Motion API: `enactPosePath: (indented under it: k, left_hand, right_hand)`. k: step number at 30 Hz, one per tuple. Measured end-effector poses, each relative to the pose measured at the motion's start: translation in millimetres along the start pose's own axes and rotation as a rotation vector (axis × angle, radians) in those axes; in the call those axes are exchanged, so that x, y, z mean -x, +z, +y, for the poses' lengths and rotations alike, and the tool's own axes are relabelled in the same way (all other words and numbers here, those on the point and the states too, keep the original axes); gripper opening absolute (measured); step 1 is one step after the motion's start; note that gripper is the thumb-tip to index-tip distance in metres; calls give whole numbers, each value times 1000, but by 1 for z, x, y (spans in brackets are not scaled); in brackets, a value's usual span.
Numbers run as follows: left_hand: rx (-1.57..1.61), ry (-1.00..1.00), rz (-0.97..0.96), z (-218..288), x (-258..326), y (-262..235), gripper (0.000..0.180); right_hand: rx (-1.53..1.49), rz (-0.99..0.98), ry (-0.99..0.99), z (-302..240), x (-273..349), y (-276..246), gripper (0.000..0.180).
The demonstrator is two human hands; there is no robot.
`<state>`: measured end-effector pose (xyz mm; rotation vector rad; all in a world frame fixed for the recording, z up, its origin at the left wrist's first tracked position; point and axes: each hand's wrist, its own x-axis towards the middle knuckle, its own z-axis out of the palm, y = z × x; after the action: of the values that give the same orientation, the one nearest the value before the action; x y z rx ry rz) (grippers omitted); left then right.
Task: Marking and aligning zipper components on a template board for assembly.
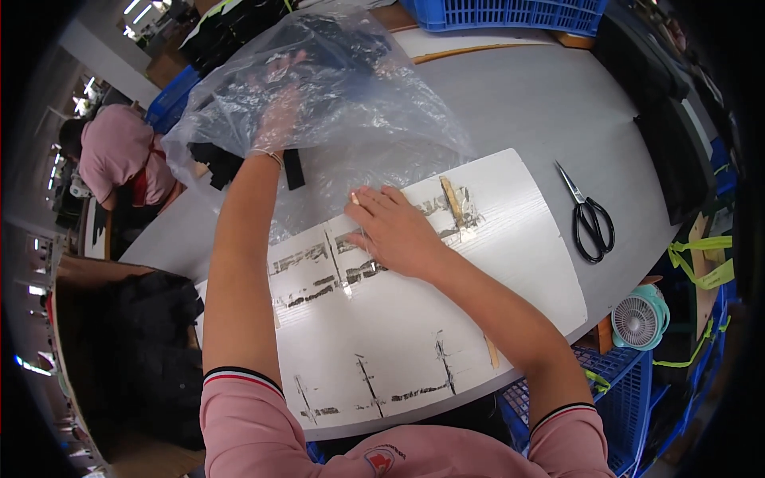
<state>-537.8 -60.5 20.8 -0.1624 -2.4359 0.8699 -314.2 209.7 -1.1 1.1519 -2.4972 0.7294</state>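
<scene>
My left hand (279,119) reaches inside a large clear plastic bag (390,119) at the far left of the table. The crinkled film blurs its fingers, so I cannot make out whether they hold anything. Black pieces (219,166) show through the bag close to my left wrist, and a short black strip (295,169) lies just right of that wrist. My right hand (392,231) rests on a white board (510,263), its fingers apart and near the board's far edge. Dark tape marks run across the board around it.
Black-handled scissors (590,219) lie on the grey table (550,95), right of the board. A small teal fan (640,319) stands at the right edge. Blue crates (510,14) sit at the back and lower right. At left are a box of black material (151,342) and another person (127,155).
</scene>
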Motion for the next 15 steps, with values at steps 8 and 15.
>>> enactPosePath:
  k: [8,15]
  left_hand:
    - [505,-60,422,-58,-32,74,59]
    - [-409,-155,74,-43,-23,76,61]
  right_hand:
    - [-38,-18,10,-13,-9,-4,38]
    - [-49,-13,18,-10,-8,-4,39]
